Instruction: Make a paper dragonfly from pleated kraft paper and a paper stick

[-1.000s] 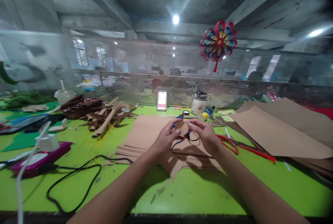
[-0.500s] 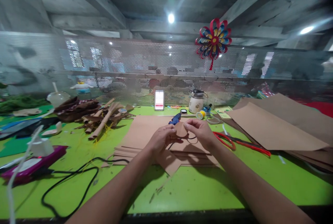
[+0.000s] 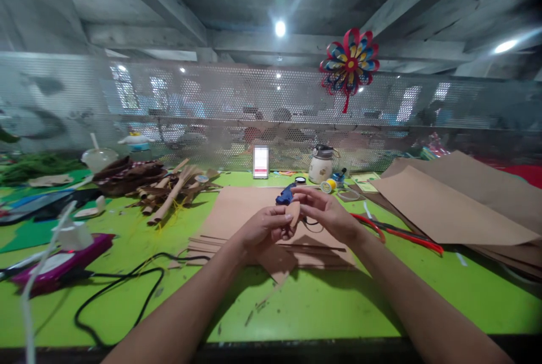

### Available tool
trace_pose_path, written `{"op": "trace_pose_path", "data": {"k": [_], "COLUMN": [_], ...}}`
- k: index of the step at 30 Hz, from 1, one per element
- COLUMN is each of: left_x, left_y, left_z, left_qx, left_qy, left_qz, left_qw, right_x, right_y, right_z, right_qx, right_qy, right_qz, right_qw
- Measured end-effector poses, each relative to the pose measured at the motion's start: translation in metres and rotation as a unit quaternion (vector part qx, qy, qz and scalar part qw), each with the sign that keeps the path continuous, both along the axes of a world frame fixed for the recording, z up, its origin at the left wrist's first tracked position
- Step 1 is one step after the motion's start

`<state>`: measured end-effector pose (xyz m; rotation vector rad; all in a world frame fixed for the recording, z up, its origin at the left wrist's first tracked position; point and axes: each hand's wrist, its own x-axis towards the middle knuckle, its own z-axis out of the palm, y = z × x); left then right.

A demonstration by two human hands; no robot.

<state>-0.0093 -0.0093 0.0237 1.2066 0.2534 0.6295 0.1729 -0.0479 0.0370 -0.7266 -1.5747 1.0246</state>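
Note:
My left hand (image 3: 271, 224) pinches a small curved piece of brown paper (image 3: 294, 214) between thumb and fingers, above a stack of brown paper sheets (image 3: 241, 206). On the right, my right hand (image 3: 324, 211) is close by the piece, its fingers and thumb apart; whether a fingertip touches it I cannot tell. Just behind my hands lies a blue glue gun (image 3: 286, 194), partly hidden by my right fingers. A loose brown paper piece (image 3: 277, 262) juts over the stack's front edge.
Red-handled scissors (image 3: 417, 240) and large brown sheets (image 3: 449, 206) lie to the right. At the back stand a phone (image 3: 261, 162), a flask (image 3: 320, 166) and a yellow spool (image 3: 328, 185). Rolled brown paper (image 3: 171, 197), a purple power strip (image 3: 63, 265) and a black cable (image 3: 121, 282) occupy the left.
The paper piece has turned from facing me broadly to a narrower, tilted view in my left hand. My right fingers have come off its edge and spread apart.

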Motion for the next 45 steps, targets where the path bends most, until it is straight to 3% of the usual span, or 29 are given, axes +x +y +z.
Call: {"op": "trace_pose_path", "data": {"k": [4,6,9,13,16,25,28,30,34,37,39,41,45], "left_x": [0.000,0.001,-0.001,-0.008,-0.008,-0.001,-0.007,-0.013,-0.026,-0.031,-0.033,-0.033,-0.034], "left_y": [-0.008,-0.008,-0.002,0.002,-0.001,-0.001,0.008,0.017,0.037,0.045,0.047,0.048,0.049], "left_z": [0.002,0.003,0.007,0.018,0.024,0.024,0.026,0.028,0.027,0.025,0.024,0.023,0.023], "left_qx": [0.019,0.041,0.073,0.101,0.166,0.255,0.264,0.253,0.177,0.127,0.108,0.099,0.097], "left_qy": [0.027,0.060,0.074,0.051,0.115,0.196,0.185,0.139,0.027,-0.003,-0.004,0.004,0.024], "left_qz": [-0.061,-0.055,0.017,0.043,0.081,0.156,0.239,0.328,0.483,0.502,0.499,0.495,0.486], "left_qw": [0.998,0.996,0.994,0.993,0.976,0.934,0.916,0.899,0.857,0.855,0.860,0.863,0.868], "right_x": [-0.002,-0.001,0.002,0.003,-0.001,-0.010,-0.009,-0.013,-0.033,-0.050,-0.057,-0.060,-0.056], "right_y": [-0.006,-0.006,-0.004,-0.004,-0.005,0.003,0.008,0.008,-0.002,-0.013,-0.017,-0.018,-0.013], "right_z": [0.005,0.005,0.002,0.000,-0.001,-0.012,-0.018,-0.023,-0.034,-0.040,-0.044,-0.047,-0.049], "right_qx": [0.048,0.052,0.022,-0.015,-0.023,-0.035,-0.042,-0.036,0.041,0.097,0.107,0.088,0.010], "right_qy": [-0.018,0.005,0.026,-0.039,-0.077,-0.082,-0.042,-0.077,-0.316,-0.455,-0.493,-0.480,-0.370], "right_qz": [0.011,-0.013,-0.059,-0.087,-0.082,-0.105,-0.133,-0.157,-0.177,-0.171,-0.179,-0.184,-0.158], "right_qw": [0.999,0.999,0.998,0.995,0.993,0.990,0.989,0.984,0.931,0.868,0.845,0.853,0.916]}}
